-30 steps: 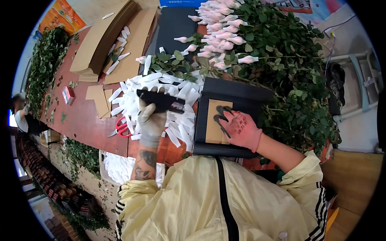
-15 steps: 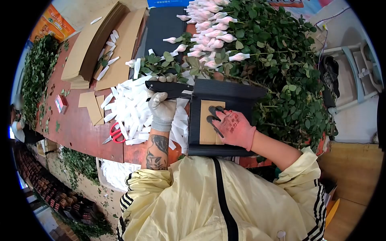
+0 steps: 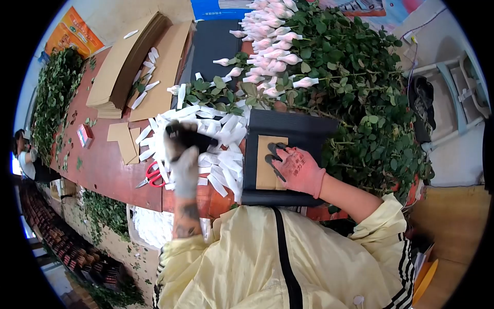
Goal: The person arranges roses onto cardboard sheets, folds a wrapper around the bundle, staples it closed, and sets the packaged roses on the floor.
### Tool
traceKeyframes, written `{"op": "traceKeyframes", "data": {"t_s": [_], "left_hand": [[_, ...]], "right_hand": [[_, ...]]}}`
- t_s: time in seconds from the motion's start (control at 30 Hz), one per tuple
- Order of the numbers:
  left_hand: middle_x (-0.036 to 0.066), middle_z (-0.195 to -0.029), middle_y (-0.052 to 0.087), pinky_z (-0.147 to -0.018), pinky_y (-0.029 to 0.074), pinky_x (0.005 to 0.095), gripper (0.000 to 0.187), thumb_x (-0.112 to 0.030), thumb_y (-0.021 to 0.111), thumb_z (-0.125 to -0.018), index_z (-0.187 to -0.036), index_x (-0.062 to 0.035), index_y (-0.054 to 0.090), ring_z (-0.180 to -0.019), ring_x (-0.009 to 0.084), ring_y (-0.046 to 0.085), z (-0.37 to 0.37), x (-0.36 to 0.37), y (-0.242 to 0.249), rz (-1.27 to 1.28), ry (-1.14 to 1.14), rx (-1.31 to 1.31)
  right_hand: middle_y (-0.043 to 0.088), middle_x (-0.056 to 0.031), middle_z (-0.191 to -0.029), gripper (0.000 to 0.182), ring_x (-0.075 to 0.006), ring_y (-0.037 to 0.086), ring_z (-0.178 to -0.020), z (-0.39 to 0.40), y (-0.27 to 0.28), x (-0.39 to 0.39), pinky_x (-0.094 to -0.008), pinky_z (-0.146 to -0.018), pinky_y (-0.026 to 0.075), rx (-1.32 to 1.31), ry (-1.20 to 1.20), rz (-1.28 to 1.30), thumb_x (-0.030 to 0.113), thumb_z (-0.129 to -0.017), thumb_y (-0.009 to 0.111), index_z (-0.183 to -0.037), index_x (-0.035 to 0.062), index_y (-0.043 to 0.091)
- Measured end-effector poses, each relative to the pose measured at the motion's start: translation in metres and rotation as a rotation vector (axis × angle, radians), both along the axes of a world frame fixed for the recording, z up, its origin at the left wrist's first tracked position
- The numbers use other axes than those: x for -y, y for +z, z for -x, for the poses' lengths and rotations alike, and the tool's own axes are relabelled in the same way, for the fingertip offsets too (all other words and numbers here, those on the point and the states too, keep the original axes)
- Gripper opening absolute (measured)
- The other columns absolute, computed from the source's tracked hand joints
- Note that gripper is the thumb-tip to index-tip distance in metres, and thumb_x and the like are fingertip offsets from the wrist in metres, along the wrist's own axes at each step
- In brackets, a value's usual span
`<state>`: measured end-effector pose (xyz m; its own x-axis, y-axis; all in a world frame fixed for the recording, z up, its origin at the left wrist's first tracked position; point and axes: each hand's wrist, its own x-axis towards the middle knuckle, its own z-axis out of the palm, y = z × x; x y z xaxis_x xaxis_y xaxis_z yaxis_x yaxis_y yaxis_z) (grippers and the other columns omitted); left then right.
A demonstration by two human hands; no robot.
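Over the pile of white mesh sleeves [image 3: 226,165], my left hand [image 3: 182,149] in a pale glove grips a black tool [image 3: 193,138], both blurred by motion. My right hand [image 3: 298,170], in a pink glove with dark fingertips, lies with spread fingers on a brown cardboard piece [image 3: 265,177]. That piece rests on a black corrugated sheet [image 3: 288,121] whose far part is raised. Pink rosebuds in white sleeves [image 3: 272,51] lie beyond the sheet, with their leafy stems [image 3: 350,77] reaching to the right.
Red-handled scissors [image 3: 153,175] and a small red-and-white box [image 3: 85,135] lie on the red table [image 3: 103,170]. Cardboard sheets [image 3: 123,67] are stacked at the back left. A white-filled bin [image 3: 152,226] stands below the front edge. Another person [image 3: 28,157] is at the far left.
My left hand has moved left and slightly down with the black tool, away from the black sheet's edge. My right hand stays on the cardboard. The view has shifted slightly.
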<state>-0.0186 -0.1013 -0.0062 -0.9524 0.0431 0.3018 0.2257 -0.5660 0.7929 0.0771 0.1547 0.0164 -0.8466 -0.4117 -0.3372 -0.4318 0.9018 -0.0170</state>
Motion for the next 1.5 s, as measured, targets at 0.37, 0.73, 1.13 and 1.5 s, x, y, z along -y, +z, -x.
{"op": "traceKeyframes", "data": {"t_s": [0.37,0.73,1.13,1.5], "left_hand": [[0.01,-0.104,0.051,-0.084,0.037,0.0432,0.063,-0.009,0.068,-0.052,-0.113,-0.0122,0.05,-0.099,0.0303,0.048,-0.072,0.081,-0.066,1.932,-0.17,-0.358],[0.015,-0.121,0.045,-0.098,0.03,0.0487,0.066,-0.01,0.063,-0.056,-0.12,-0.0075,0.051,-0.114,0.0379,0.039,-0.055,0.079,-0.041,1.864,-0.209,-0.528],[0.015,-0.09,0.062,-0.075,0.048,0.0352,0.027,-0.008,0.06,-0.073,-0.099,0.0009,0.061,-0.083,0.0282,0.062,0.094,-0.065,0.077,1.09,-0.191,-0.448],[0.016,-0.104,0.056,-0.087,0.043,0.0423,0.045,-0.034,0.062,-0.071,-0.107,-0.0086,0.056,-0.099,0.0333,0.055,0.225,-0.262,0.071,1.569,-0.051,-0.699]], "right_hand": [[0.036,-0.0181,-0.135,0.057,-0.0406,0.029,-0.127,-0.008,0.003,-0.01,-0.049,-0.105,0.021,-0.05,-0.019,0.103,0.048,-0.075,0.059,-0.12,0.0128,0.053],[0.043,-0.0172,-0.132,0.062,-0.0361,0.034,-0.124,-0.008,0.028,-0.011,-0.0449,-0.104,0.025,-0.018,-0.009,0.063,0.055,-0.075,0.054,-0.124,0.0164,0.052],[0.053,-0.0109,-0.09,0.016,-0.0296,0.047,-0.098,0.173,-0.021,-0.2,-0.0417,-0.088,0.035,-0.488,-0.085,-0.465,0.017,-0.08,0.044,-0.089,0.0134,0.057],[0.053,-0.0098,-0.107,0.049,-0.0259,0.049,-0.106,0.164,0.052,-0.196,-0.0387,-0.098,0.034,-0.293,-0.111,-0.234,0.038,-0.075,0.061,-0.116,0.0125,0.054]]}}
